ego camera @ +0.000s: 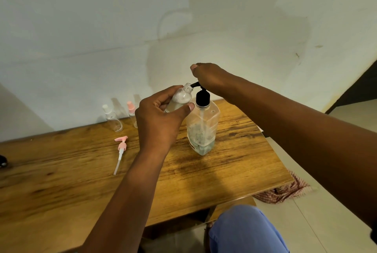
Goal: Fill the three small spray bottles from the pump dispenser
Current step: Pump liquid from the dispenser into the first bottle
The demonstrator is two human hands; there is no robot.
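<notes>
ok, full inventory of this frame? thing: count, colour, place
pump dispenser: 1, clear with black pump, mid table
open bottle: 1, clear, held tilted at the pump spout
capped bottles: 2, clear, one white cap, one pink cap, by the wall
loose sprayer top: 1, pink and white, lying on table
table: 1, brown wood
cloth: 1, red checked, on floor at right
left hand: holds the open bottle
right hand: on the pump head
</notes>
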